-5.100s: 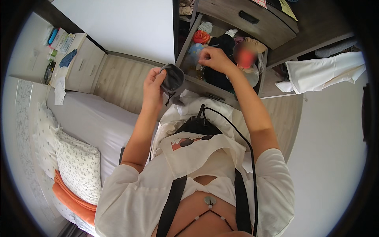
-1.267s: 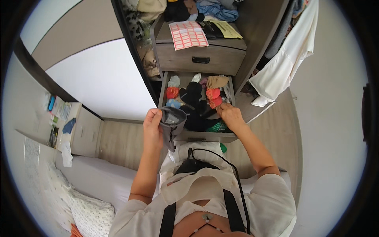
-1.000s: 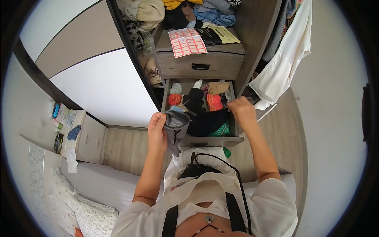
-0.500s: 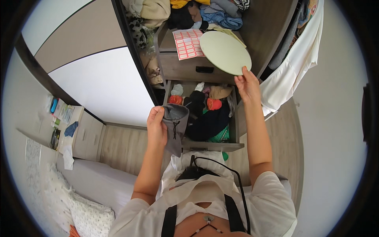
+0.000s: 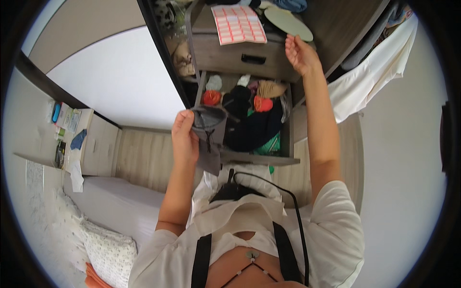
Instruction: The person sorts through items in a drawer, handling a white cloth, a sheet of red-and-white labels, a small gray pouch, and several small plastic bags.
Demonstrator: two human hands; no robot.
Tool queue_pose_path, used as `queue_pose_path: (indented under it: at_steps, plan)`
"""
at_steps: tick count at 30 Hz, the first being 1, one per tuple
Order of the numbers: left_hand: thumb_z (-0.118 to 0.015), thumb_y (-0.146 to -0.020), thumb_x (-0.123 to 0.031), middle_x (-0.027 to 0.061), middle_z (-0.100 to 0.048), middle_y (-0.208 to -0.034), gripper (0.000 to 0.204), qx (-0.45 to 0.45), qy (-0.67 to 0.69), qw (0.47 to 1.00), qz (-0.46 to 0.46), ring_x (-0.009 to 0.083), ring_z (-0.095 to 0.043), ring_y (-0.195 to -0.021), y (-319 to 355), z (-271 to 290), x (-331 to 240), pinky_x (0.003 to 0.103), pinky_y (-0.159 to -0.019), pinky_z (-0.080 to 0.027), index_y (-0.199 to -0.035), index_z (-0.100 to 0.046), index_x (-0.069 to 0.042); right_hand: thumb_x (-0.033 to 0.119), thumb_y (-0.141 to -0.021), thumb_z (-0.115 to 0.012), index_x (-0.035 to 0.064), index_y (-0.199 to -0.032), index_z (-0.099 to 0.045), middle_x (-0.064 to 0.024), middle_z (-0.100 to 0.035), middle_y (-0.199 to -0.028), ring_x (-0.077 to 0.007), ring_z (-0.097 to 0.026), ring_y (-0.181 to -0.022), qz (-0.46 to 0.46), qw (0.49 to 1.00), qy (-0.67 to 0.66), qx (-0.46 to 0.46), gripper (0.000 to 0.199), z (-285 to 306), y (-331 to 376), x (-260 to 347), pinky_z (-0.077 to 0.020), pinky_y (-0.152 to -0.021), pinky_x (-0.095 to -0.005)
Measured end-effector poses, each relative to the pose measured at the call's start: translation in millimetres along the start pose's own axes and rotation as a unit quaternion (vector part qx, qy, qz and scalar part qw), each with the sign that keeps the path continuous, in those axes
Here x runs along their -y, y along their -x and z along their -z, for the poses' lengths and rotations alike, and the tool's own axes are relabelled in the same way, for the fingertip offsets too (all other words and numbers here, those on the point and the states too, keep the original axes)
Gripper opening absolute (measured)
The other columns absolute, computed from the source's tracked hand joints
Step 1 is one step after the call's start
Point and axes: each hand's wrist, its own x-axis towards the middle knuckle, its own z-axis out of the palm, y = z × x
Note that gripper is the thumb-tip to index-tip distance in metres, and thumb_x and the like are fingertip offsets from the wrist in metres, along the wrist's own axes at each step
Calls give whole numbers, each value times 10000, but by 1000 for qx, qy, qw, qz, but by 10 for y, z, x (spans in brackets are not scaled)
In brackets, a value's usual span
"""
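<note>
A grey drawstring pouch (image 5: 209,137) hangs from my left hand (image 5: 184,132), whose thumb and fingers pinch its rim. The pouch's mouth gapes, with dark cords dangling down its side. My right hand (image 5: 301,54) reaches far forward, its fingertips at the near edge of a flat pale-green oval board (image 5: 289,24). That board tilts above the cabinet top, beside a sheet of red-outlined labels (image 5: 238,24). Beneath the pouch and right arm is a pulled-out drawer (image 5: 269,157), holding dark cloth (image 5: 257,129), red bundles (image 5: 262,103) and a beige bundle (image 5: 272,89).
Above the pulled-out drawer is a closed drawer front (image 5: 240,58) with a dark handle. White clothing (image 5: 367,81) hangs at the right. A white sliding door panel (image 5: 120,81) stands left. Behind it are a bed (image 5: 120,199) and a cluttered side cabinet (image 5: 101,149).
The board has moved forward and now appears flatter and more edge-on, with my right arm stretched further. My left hand keeps hold of the pouch. The view has shifted, so the cabinet sits higher.
</note>
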Motion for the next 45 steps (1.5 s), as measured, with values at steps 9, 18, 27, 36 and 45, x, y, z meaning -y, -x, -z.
queue_pose_path:
  at_steps: [9, 18, 27, 36, 45]
  plan:
    - [-517, -871, -119, 8, -570, -793, 63, -26, 0, 999, -27, 87, -542, -734, 208, 169, -105, 219, -699, -437, -835, -516, -67, 152, -893, -495, 19, -1026, -570, -44, -624, -834, -95, -596, -670, 17, 994, -84, 62, 202, 102, 249, -244, -523, -561, -220]
    - [-512, -875, -140, 42, -603, -820, 78, -49, -17, 998, -38, 113, -587, -716, 485, 473, -234, 257, -651, -484, -849, -508, -66, 73, -674, -705, 159, -1294, -376, -142, -452, -1230, -232, -536, -996, -5, 767, 545, 338, 707, 110, 1365, -1407, -442, -854, -326]
    - [-511, -878, -157, 44, -602, -817, 92, -56, -25, 997, -38, 114, -583, -703, 489, 526, -237, 254, -632, -485, -849, -504, -69, 100, -654, -682, 212, -1274, -404, -183, -568, -1049, -324, -566, -910, 2, 553, 741, 380, 689, -27, 1165, -1662, -463, -780, -388]
    - [-505, -880, -159, 43, -599, -838, 96, -58, -26, 997, -36, 116, -581, -723, 408, 539, -265, 258, -652, -480, -869, -499, -64, 383, -708, -688, 0, -1056, -590, -161, -640, -935, -228, -621, -863, 73, 806, 575, 115, 527, -60, 839, -845, -465, -782, -295]
    - [-512, -877, -151, 53, -602, -852, 96, -39, -14, 999, -27, 124, -585, -744, 338, 566, -203, 269, -668, -484, -890, -501, -57, 391, -732, -676, -1, -968, -627, -123, -656, -864, -173, -620, -805, 147, 816, 559, 12, 460, 3, 955, -522, -470, -733, -280]
